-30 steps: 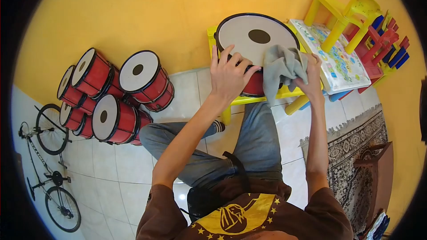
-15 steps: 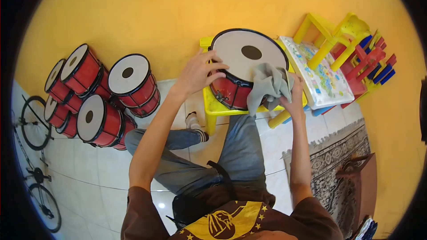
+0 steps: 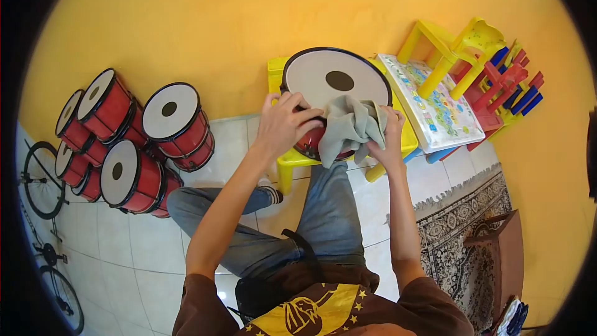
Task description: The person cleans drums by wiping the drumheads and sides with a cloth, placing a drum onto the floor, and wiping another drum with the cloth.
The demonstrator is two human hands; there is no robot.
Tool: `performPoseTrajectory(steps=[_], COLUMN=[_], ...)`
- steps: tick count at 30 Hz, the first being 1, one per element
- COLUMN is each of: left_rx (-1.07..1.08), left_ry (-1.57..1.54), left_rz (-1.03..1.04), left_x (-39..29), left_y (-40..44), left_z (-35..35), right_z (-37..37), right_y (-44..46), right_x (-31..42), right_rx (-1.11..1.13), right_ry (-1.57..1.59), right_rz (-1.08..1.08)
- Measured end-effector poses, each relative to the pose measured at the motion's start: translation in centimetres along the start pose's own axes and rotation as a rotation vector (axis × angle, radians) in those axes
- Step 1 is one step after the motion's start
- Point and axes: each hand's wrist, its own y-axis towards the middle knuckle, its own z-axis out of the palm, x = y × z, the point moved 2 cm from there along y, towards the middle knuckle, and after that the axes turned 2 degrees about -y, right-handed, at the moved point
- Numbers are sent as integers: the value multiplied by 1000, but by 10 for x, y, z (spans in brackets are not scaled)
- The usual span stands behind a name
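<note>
A red drum (image 3: pixel 309 144) with a white head and a dark centre spot stands on a yellow plastic table (image 3: pixel 407 138). My left hand (image 3: pixel 283 122) is at the drum's near left rim, fingers spread and bent over the edge. In my right hand (image 3: pixel 389 137) is a grey cloth (image 3: pixel 353 127), bunched up and draped over the near right rim and side of the drum. The cloth hides part of the drum's side and some of my right fingertips.
More red drums (image 3: pixel 177 118) are grouped at the left, with a bicycle (image 3: pixel 46 249) beyond. To the right stand a patterned white table (image 3: pixel 435 109), a yellow chair (image 3: pixel 476 40) on it, and red chairs. A patterned rug (image 3: pixel 457 224) lies lower right.
The view has shifted. My left hand moved off the rim to the left, then came back onto the drum's near edge. The cloth stays in my right hand at the near right rim.
</note>
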Motion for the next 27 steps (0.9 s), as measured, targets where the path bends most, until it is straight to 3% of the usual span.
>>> performPoseTrajectory(steps=[6,15,16,19,23,27], left_rx=[-121,57,129,180,87,39], left_ry=[-16,-187,-225,-424,-175,-58], left_rz=[-39,54,6,-56,17,8], left_x=[-37,13,26,48,43,6], left_y=[-7,13,13,10,3,-1], left_z=[22,-6,-8,1,-3,-3], right_z=[-22,-12,-15,-1,-10,-33], right_y=[-15,-32,-20,-20,-14,-18], right_x=[-13,-21,9,19,25,0], right_rx=[38,75,-7,-24,21,63], right_ry=[104,129,86,-89,-35,-219], right_rz=[112,141,20,3,34,-8])
